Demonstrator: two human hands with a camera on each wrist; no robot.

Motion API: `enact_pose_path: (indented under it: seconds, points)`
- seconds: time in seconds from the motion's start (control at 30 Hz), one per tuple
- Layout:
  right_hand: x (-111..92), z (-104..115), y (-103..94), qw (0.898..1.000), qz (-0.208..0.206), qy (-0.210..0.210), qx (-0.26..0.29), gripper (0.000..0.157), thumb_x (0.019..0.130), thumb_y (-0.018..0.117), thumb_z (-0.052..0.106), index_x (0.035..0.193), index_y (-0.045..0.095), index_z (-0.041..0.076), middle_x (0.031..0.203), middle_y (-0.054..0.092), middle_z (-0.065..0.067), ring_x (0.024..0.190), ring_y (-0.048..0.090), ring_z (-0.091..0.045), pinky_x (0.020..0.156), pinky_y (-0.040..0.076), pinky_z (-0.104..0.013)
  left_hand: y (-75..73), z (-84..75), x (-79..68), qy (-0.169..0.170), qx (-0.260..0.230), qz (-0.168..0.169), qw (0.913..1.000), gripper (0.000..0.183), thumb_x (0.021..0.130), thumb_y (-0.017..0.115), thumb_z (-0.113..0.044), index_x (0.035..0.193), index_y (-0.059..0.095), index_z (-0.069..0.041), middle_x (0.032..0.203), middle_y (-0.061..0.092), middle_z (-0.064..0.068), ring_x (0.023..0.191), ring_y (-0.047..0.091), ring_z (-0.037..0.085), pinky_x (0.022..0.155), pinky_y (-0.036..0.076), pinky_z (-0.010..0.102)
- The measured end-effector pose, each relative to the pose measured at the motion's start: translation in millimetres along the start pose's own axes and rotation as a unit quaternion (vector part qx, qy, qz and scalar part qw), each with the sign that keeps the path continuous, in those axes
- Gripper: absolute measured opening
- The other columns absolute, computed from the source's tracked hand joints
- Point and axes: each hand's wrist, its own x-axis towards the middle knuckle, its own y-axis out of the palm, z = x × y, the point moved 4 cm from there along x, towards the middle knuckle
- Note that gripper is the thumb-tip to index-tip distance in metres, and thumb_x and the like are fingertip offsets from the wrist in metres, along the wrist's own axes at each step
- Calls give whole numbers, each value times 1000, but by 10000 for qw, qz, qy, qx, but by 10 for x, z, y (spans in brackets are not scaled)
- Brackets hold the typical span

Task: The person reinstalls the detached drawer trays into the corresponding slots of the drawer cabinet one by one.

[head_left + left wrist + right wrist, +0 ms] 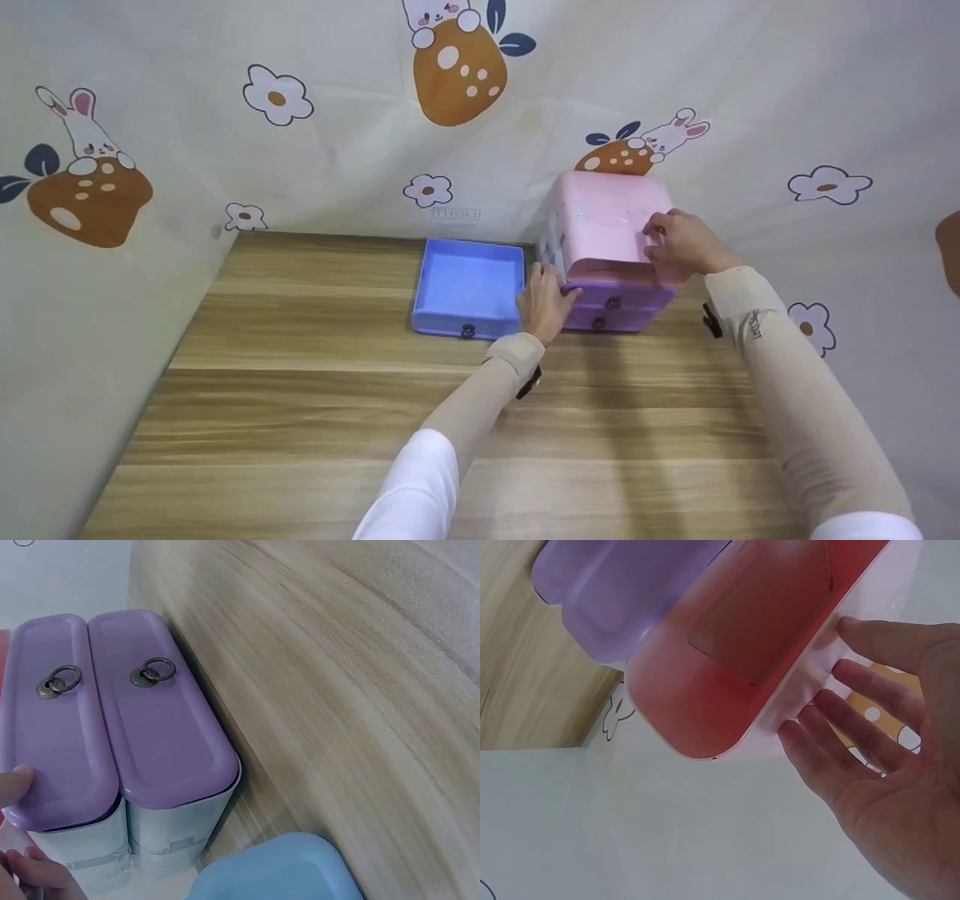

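Observation:
A small desktop drawer cabinet has a pink top shell (611, 217) with an open front and a hollow inside. Beneath that opening are two purple drawers (619, 295) with dark ring pulls, both pushed in. My left hand (544, 304) grips the cabinet's front left corner, thumb on the upper purple drawer front and fingers against the side. At the right of the shell, my right hand (686, 240) touches its outer surface with spread fingertips, as the right wrist view shows. A blue drawer (469, 281) with a ring pull lies on the table, left of the cabinet.
The wood-grain table (322, 405) runs back to a pale fabric (337, 172) printed with rabbits and flowers. This fabric hangs close behind the cabinet and along both sides. The blue drawer sits near my left hand.

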Motion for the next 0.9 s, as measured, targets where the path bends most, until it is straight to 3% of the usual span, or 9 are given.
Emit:
enact_pose_path:
  seconds: [0.27,0.43,0.63,0.77,0.9]
  points:
    - [15,-2,42,9995,-191,-263,-4,38,84,65,15,114,61,-7,111,62,-32,102,60,-47,96,50,-59,-77,53,-73,503,-203,-52,9985,32,80,81,-35,87,57,-15,94,64,-1,84,68,15,65,57,30]
    - [2,-28,4,9990,-283,-329,-98,37,83,65,15,113,61,-8,108,62,-32,98,60,-46,94,51,-59,-354,147,-176,1032,118,30,9946,25,84,77,-26,92,56,-16,95,61,0,89,66,19,63,58,35]
    - [-3,-35,2,10000,-46,-50,29,38,85,64,15,117,59,-6,114,59,-33,101,59,-48,95,50,-60,-847,561,-209,1294,486,-53,9904,14,89,68,-17,97,57,-13,100,60,6,99,61,24,76,57,36]
    - [7,-19,-11,9999,104,-12,128,39,87,64,15,119,57,-7,118,58,-34,106,58,-50,98,49,-61,-1098,941,-195,1018,609,-116,9929,13,89,66,-13,99,59,-10,106,58,12,102,56,30,87,52,42]
    - [5,-5,-1,9997,136,11,183,40,87,63,15,119,56,-7,120,56,-35,107,57,-51,98,48,-62,-1207,1333,-244,647,659,-35,9957,15,90,64,-12,103,59,-9,113,56,17,108,53,34,92,51,47]
